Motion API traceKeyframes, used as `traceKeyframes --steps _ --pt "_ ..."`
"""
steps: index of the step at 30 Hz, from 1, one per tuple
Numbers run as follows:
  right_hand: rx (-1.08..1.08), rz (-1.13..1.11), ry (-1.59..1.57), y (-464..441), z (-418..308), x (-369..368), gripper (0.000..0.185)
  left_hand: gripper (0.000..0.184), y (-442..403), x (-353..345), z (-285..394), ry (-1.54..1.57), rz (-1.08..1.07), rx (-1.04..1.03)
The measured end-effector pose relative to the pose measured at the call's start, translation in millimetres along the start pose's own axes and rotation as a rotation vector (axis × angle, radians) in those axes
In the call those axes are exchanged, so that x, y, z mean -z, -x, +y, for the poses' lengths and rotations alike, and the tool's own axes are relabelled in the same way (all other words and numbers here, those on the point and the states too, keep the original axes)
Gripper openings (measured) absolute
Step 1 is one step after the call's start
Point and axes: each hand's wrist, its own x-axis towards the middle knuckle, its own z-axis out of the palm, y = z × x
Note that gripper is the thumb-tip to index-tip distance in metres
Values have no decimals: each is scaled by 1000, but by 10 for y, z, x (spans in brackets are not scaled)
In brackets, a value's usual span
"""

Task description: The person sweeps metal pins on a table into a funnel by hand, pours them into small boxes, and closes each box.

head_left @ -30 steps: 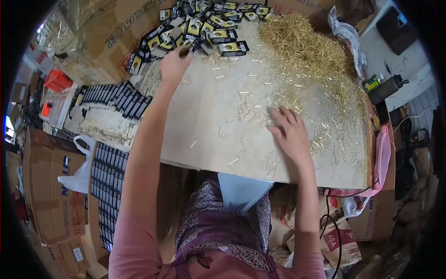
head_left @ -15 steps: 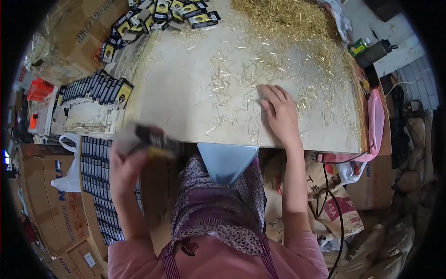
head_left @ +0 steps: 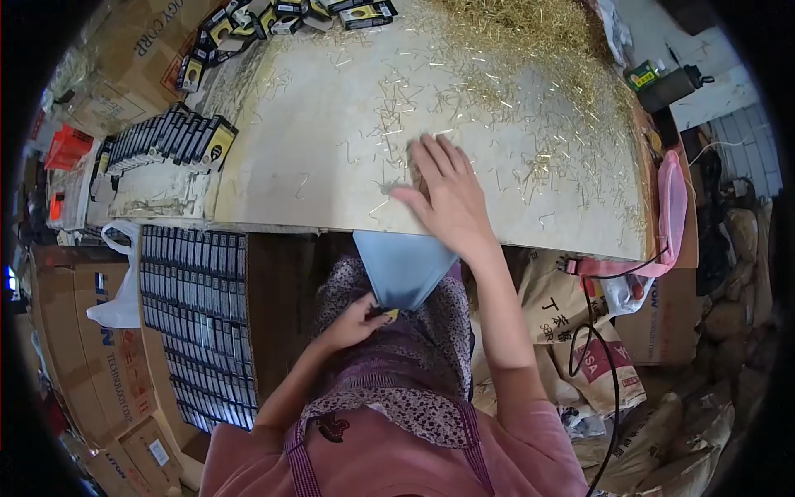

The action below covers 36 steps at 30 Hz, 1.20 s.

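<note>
My left hand [head_left: 351, 324] is closed around a small black-and-yellow box [head_left: 392, 315] at the lower end of a blue funnel-shaped chute [head_left: 403, 267]. Mostly fingers and chute hide the box; only a yellow corner shows. The chute hangs from the table's front edge, above my lap. On the tabletop [head_left: 290, 157] my right hand [head_left: 450, 195] lies palm down, thumb out to the side and fingers stretched, slightly blurred. Thin gold-coloured metal pins [head_left: 396, 108] lie scattered about its fingertips. Whether any are under the palm is hidden.
A large heap of gold pins [head_left: 530, 41] covers the far right. Loose small boxes [head_left: 286, 16] lie at the far left, with a row of boxes [head_left: 174, 137] nearer. A carton full of boxes [head_left: 195, 315] stands below left. A pink strap [head_left: 672, 207] borders the right edge.
My left hand has brought the small box from the table's left front down and right to the chute's lower end. My right hand has swept left and nearer across the tabletop.
</note>
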Motion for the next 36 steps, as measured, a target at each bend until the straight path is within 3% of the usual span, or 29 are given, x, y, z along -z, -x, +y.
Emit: traceKeyframes --steps 5,7,11,16,21,26,31,33,36 --pt "-115 98 -131 281 31 91 54 30 5 -59 139 25 -118 -26" --pt "-31 144 157 329 -89 -21 53 30 7 -67 116 62 -100 -18" --pt "-64 59 164 398 -349 -136 51 30 59 -56 73 150 -31 2" --pt "-122 135 106 603 -466 -179 50 31 133 -110 132 315 -51 -13" --pt "-82 248 24 659 -353 -207 42 33 63 -70 168 182 -112 -68" --pt "-190 327 -98 348 -239 -30 23 31 54 -110 207 240 -112 -29" --pt "-139 225 -73 96 -112 26 9 25 52 -159 218 264 -40 26" --pt "-148 185 -93 127 -75 115 7 21 38 -189 254 135 30 -32" --pt "-209 356 -210 366 55 298 8 19 15 -193 339 11 97 -82"
